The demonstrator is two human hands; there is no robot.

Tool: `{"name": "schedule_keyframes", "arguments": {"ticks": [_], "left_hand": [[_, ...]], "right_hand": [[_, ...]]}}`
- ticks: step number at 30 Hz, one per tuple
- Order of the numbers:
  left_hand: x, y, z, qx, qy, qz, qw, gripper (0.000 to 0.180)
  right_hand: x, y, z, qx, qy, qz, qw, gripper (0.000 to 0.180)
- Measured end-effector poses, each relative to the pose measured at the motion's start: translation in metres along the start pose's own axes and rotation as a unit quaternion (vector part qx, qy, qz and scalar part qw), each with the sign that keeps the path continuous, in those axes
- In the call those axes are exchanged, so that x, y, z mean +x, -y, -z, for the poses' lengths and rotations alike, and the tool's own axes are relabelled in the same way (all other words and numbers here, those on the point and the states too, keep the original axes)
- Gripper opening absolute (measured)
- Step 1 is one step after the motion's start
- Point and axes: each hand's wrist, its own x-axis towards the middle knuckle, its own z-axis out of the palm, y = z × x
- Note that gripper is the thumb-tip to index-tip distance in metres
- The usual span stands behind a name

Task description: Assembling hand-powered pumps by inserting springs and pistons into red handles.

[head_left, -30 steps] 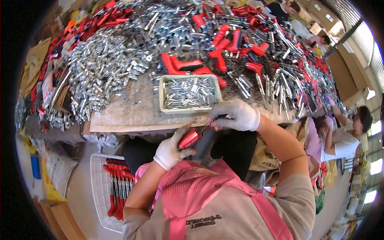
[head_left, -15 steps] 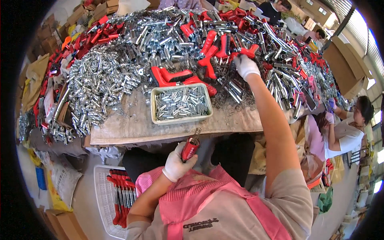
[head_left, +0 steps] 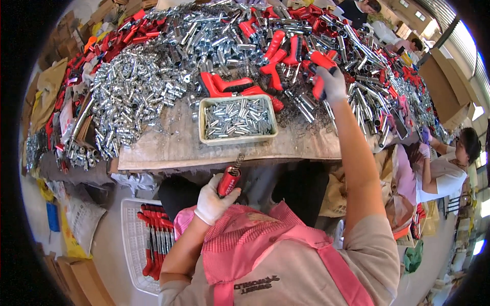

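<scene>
The upper-frame table (head_left: 173,145) is lying half-buried. Fingers (head_left: 234,195) partly hidden, left hand (head_left: 210,205) is clasping a red tube (head_left: 229,182), outstretched right hand (head_left: 335,87) a handle (head_left: 318,88).

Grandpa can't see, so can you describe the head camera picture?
A gloved left hand holds a red tube with a spring sticking out; the right hand is at a red handle on a table heaped with metal parts.

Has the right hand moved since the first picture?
Yes: the right hand has moved rightward and forward, away from the near right corner of the white tray.
</scene>
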Motion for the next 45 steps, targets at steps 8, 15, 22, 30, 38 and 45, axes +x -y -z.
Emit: {"name": "schedule_keyframes", "arguments": {"ticks": [8, 15, 22, 30, 38, 45], "left_hand": [[-0.015, -0.005, 0.023, 0.117, 0.043, -0.033, 0.992, 0.036], [-0.042, 0.006, 0.023, 0.054, 0.272, 0.037, 0.96, 0.042], [-0.051, 0.033, 0.014, -0.153, 0.495, 0.251, 0.818, 0.036], [-0.052, 0.049, 0.003, -0.168, 0.53, 0.194, 0.808, 0.036], [-0.055, 0.013, 0.016, 0.148, 0.322, 0.026, 0.935, 0.041], [-0.047, 0.011, 0.032, 0.359, 0.176, -0.171, 0.9, 0.032]], "right_hand": [[-0.165, 0.07, -0.022, -0.225, 0.488, -0.054, 0.841, 0.038], [-0.209, 0.052, -0.054, -0.303, 0.653, 0.045, 0.692, 0.036], [-0.229, 0.031, -0.075, -0.273, 0.64, 0.48, 0.533, 0.024], [-0.231, 0.035, -0.076, -0.268, 0.613, 0.584, 0.46, 0.022], [-0.252, 0.009, -0.04, -0.336, 0.65, 0.12, 0.671, 0.035], [-0.268, 0.005, -0.039, -0.181, 0.599, -0.126, 0.769, 0.023]]}}
